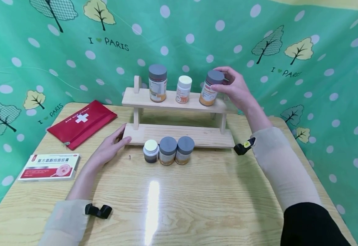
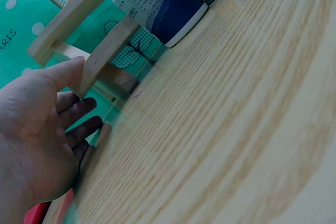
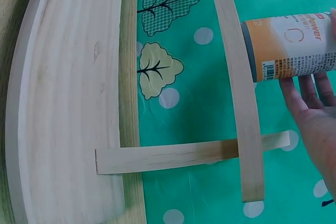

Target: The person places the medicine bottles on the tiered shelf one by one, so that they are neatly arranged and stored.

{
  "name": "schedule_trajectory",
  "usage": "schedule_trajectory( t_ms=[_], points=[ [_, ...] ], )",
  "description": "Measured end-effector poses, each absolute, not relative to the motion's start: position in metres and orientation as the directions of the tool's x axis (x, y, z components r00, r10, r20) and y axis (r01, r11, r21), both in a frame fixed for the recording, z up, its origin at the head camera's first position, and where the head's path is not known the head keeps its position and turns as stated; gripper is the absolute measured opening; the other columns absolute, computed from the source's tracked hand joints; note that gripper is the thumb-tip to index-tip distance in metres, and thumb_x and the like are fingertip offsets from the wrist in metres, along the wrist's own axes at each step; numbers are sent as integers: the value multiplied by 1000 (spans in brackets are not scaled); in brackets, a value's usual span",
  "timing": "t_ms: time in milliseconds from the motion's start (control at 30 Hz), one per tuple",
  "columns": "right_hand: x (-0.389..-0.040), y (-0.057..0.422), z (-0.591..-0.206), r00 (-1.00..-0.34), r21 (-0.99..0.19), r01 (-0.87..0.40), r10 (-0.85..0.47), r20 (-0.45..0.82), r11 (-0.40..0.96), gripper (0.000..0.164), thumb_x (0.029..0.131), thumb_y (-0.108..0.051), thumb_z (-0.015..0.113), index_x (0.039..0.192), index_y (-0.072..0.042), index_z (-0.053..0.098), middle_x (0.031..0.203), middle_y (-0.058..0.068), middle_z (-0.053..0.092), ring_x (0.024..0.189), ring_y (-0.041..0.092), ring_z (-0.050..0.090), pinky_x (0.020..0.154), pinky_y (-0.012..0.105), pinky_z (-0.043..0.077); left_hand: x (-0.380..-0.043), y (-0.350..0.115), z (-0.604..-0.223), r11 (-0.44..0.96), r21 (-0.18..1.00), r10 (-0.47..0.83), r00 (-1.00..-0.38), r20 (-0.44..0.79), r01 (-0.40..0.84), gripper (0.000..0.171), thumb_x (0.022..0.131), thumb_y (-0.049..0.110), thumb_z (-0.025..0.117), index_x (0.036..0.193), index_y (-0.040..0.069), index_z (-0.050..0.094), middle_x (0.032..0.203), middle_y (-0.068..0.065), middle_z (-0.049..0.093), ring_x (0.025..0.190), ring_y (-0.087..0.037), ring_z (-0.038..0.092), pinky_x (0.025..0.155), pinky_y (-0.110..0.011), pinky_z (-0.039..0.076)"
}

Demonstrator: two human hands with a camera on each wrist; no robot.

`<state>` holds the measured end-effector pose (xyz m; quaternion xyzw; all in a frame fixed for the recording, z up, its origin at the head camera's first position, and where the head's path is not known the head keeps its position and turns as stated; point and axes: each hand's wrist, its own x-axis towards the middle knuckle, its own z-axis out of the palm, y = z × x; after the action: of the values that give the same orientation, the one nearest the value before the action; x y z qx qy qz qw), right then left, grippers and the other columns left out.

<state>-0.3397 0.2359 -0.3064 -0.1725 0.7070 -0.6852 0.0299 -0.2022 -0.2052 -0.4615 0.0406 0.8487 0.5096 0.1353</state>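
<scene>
A two-tier wooden rack (image 1: 182, 135) stands at the back of the table. My right hand (image 1: 235, 87) grips a grey-lidded supplement bottle (image 1: 209, 94) around its upper part, at the right of the top shelf. That bottle leans slightly, its base right at the shelf board (image 3: 244, 98). Left of it on the same shelf are a small white-capped bottle (image 1: 183, 90) and another grey-lidded bottle (image 1: 158, 85). My left hand (image 1: 106, 148) holds the left end of the lower shelf, thumb on the near side (image 2: 79, 72) and fingers behind it.
In front of the rack stand a small white-capped bottle (image 1: 150, 152) and two grey-lidded bottles (image 1: 168, 152), close together. To the left lie a red first aid pouch (image 1: 83, 123) and a white-and-red medicine box (image 1: 49, 166). A green patterned cloth (image 1: 179, 41) hangs behind the table.
</scene>
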Motion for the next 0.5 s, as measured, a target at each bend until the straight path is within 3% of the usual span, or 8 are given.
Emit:
schedule_trajectory(
  t_ms=[500],
  points=[
    [-334,233,-308,-955,-982,-185,-240,173,28,54,84,1,80,133,-14,61,130,3,62,118,22,60,95,22,55,-201,-205,-460,490,868,199,-960,-197,-76,84,102,58,53,167,31,7,176,-8,8,163,-37,2,128,-66,10]
  ],
)
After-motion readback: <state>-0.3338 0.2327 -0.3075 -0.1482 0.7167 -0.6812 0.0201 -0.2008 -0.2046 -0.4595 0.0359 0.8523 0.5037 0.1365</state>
